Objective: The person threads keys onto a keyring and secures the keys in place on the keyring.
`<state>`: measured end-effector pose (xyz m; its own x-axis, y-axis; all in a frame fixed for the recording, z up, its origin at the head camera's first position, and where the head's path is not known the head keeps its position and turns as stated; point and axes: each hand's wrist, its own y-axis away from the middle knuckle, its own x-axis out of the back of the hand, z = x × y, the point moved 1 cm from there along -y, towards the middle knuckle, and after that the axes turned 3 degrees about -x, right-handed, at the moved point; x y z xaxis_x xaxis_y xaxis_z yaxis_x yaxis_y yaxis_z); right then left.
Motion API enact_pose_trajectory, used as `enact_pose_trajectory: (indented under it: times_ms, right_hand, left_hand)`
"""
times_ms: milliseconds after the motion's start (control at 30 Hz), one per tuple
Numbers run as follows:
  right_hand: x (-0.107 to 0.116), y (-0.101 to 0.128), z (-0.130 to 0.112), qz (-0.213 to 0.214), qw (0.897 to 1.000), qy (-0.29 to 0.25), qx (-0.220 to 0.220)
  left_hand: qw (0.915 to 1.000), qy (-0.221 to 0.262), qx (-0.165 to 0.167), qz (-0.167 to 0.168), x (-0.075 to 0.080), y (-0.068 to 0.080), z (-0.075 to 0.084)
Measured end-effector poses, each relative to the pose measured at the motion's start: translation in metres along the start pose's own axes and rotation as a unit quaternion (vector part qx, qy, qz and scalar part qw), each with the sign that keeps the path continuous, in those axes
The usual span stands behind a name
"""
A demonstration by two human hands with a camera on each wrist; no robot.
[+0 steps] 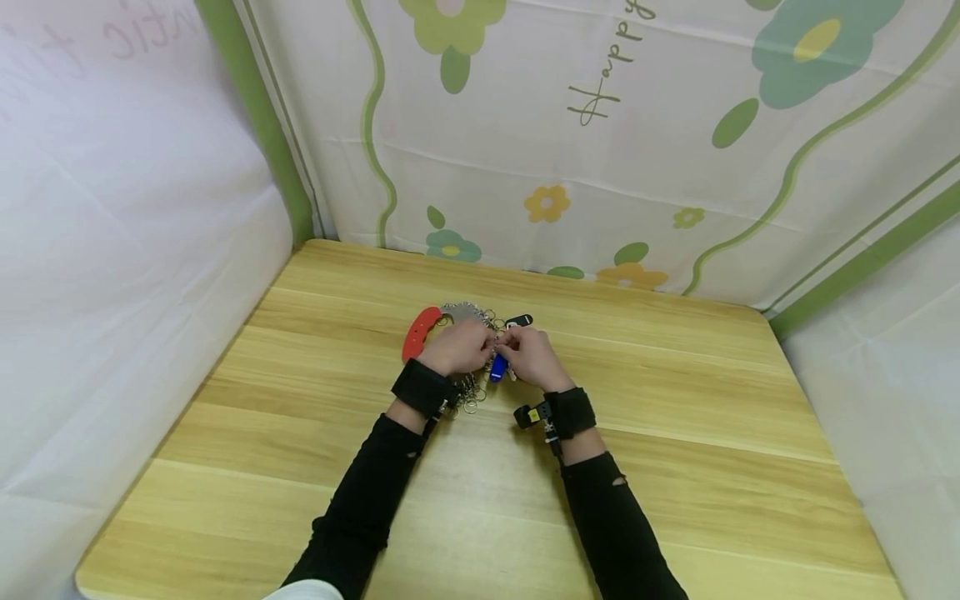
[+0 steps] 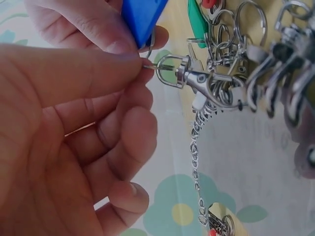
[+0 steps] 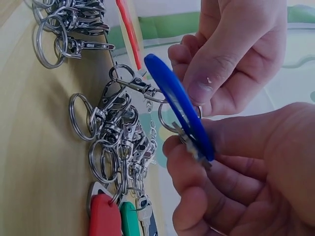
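Note:
My left hand point(image 1: 459, 346) pinches a split key ring point(image 3: 161, 118) between thumb and forefinger, at the end of a swivel clasp point(image 2: 199, 81). Facing it, my right hand point(image 1: 531, 357) grips a blue key tag point(image 3: 179, 105) and a small key point(image 3: 189, 145) with thumb and fingers. The ring passes close behind the blue tag. Beneath the hands lies a grey metal plate point(image 1: 461, 312) with a red handle point(image 1: 420, 332), partly hidden by the left hand. Many clasps with rings line its edge.
A red tag point(image 3: 104, 216) and a green tag point(image 3: 129, 219) hang with keys from other clasps. A black tag point(image 1: 519, 320) lies just beyond the right hand. The wooden table point(image 1: 675, 392) is enclosed by printed cloth walls point(image 1: 487, 150).

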<state>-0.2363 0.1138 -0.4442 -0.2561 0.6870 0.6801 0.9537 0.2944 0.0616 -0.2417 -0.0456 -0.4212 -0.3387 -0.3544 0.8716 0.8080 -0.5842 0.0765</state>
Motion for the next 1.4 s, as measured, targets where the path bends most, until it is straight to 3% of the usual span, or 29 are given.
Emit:
enact_pose_trajectory:
  times_ms: [400,767,1400]
  right_hand:
    - [-0.0008,0.0002,-0.0040,-0.010,0.999,0.010,0.040]
    - [0.0000,-0.0001,-0.0013,0.012,1.000,0.013,0.018]
    - [-0.0002,0.0004,-0.0012,-0.005,1.000,0.004,0.026]
  left_hand:
    - [0.9997,-0.022,0.011,0.004,-0.0012,-0.0015,-0.0003]
    - [1.0000,0.005,0.000,0.004,0.0003,-0.0008,-0.0011]
    - [0.9999,-0.015,0.004,0.002,0.0000,-0.0013,0.0005]
